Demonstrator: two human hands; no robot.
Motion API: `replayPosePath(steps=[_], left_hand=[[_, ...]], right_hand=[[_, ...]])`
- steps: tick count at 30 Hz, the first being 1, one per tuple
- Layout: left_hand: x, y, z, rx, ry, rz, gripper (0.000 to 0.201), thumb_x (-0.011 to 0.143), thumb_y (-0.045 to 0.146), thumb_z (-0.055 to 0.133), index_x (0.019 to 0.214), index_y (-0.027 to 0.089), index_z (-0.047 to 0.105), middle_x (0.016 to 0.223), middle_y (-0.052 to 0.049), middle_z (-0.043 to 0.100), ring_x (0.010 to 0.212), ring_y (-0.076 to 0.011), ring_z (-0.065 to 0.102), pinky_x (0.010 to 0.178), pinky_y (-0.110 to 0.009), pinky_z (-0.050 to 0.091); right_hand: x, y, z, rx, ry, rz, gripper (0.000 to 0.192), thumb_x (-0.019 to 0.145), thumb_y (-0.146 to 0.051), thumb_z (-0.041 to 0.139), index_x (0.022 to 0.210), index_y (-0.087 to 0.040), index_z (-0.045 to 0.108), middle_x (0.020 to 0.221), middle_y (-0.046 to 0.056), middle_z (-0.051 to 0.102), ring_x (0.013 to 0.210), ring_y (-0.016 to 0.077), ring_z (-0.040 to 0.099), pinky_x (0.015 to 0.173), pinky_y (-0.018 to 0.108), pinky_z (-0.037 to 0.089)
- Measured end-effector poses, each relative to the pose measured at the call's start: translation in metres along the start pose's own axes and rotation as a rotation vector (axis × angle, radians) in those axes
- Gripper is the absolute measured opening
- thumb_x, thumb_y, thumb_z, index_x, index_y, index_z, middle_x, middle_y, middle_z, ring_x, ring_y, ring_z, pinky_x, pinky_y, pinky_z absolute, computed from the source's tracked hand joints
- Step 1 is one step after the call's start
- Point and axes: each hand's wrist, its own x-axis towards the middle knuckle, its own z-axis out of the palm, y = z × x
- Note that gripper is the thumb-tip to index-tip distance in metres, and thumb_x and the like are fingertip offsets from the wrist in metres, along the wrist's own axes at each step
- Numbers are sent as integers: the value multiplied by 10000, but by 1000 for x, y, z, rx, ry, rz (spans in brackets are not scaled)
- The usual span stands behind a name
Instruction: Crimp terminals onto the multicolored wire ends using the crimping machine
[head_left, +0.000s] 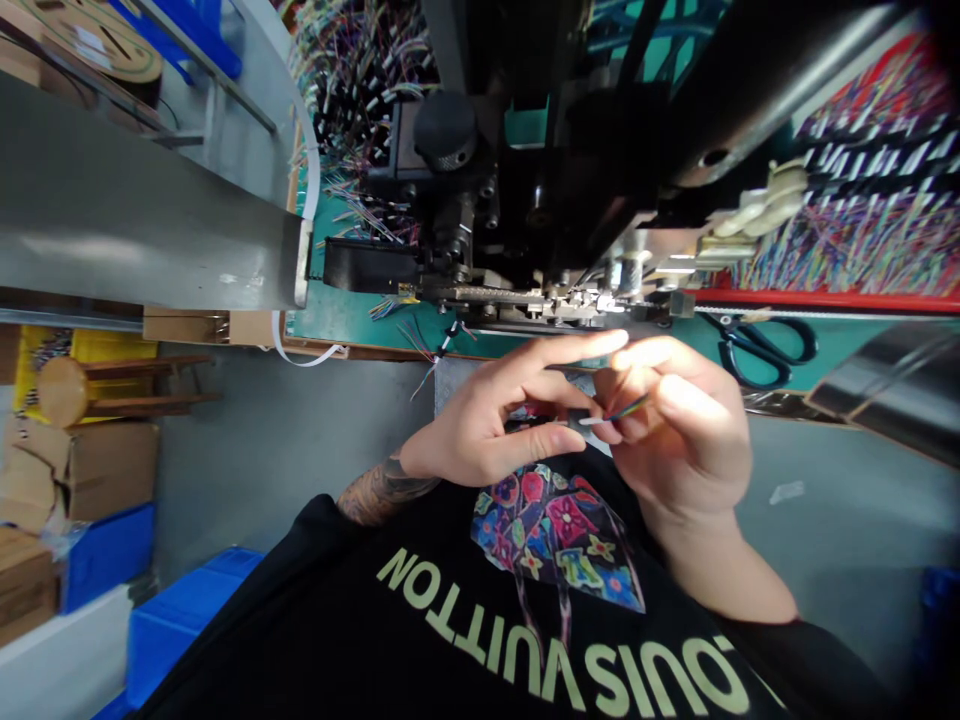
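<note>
A short bundle of coloured wires [616,413] is held between the two hands, just in front of the chest and just below the edge of the green table [352,320]. The fingers of the left hand [495,420] are closed on one end of the bundle, with the forefinger stretched out above it; the fingers of the right hand [686,430] are closed round the other end. It is judged that the wires are pinched this way so that the loose ends are kept together and level, pointed toward the machine.

Directly above the hands, a black machine [525,170] with a round knob [445,130] is mounted on the table, and its metal feed parts [570,305] lie near the fingertips. A pair of black-handled scissors [765,345] rests on the table to the right. Heaps of cut coloured wires [862,230] are seen behind a red rail [825,298], and more are piled at upper left [352,70]. Stray wire ends [431,350] hang over the table edge near the left hand. A grey metal chute [150,220] stands to the left; cardboard boxes [90,465] and blue bins [172,620] are set on the floor.
</note>
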Motion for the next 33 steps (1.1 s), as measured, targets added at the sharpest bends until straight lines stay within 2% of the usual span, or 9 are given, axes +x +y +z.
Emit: replayPosePath(steps=[2,4,8,12,16,21,24,29,33], left_hand=[[-3,-7,-7,-56,69,26,772,1032,520,901,1688,246,601,1291,-153,879,1229,-352,849,1161,-551,661],[-7,-14,-10,-142,151,39,827,1031,587,880,1717,257,556,1234,-141,892,1302,-379,823,1204,-611,625],[-10,-26,-6,-310,272,21,919,970,634,920,1730,298,526,1185,-112,897,1449,-405,754,1235,-630,599],[-9,-36,0,-333,309,-44,1013,914,678,956,1738,300,504,1227,-113,884,1521,-411,709,1225,-599,609],[-7,-46,-1,-271,294,-30,1027,885,727,953,1714,317,507,1217,-101,884,1507,-394,723,1162,-565,644],[-3,-52,6,-310,308,-78,984,790,709,1030,1583,300,616,1103,-97,892,1392,-393,789,1031,-498,681],[-1,-53,12,-307,327,-85,963,758,708,1054,1516,273,649,1107,-106,891,1383,-398,792,1082,-519,663],[-1,-52,8,-274,263,-52,860,840,641,1023,1516,259,653,1290,-152,876,1310,-354,822,1127,-502,643],[-9,-44,-13,7,308,81,533,1055,587,813,1429,213,744,1141,-128,888,1077,-262,854,1043,-428,647]], right_hand=[[-4,4,-3,-55,32,-112,274,928,-494,935,989,-247,833,631,-26,629,516,139,526,496,296,455],[-9,10,-4,-169,42,-177,202,938,-380,944,959,-254,788,753,1,726,623,165,648,573,311,530],[-16,27,0,-397,-79,-189,236,919,-263,963,888,-256,729,754,2,730,798,225,781,680,342,619],[-14,41,3,-480,-23,-230,296,901,-298,990,846,-244,704,673,-26,669,661,182,712,594,300,550],[-10,46,1,-536,-10,-233,229,902,-333,999,982,-252,801,721,-35,704,537,126,574,522,288,472],[-10,50,-2,-640,38,-349,168,924,-293,954,1036,-253,835,739,-29,735,562,125,605,546,289,498],[-11,53,-5,-699,53,-429,153,903,-253,938,1019,-254,837,731,-28,740,559,129,612,561,297,534],[-8,49,-11,-639,34,-425,190,867,-195,928,1026,-250,839,775,-13,764,575,133,627,558,289,549],[-4,34,-33,-531,-3,-272,297,817,-238,986,1071,-224,833,837,9,780,594,132,647,548,268,582]])
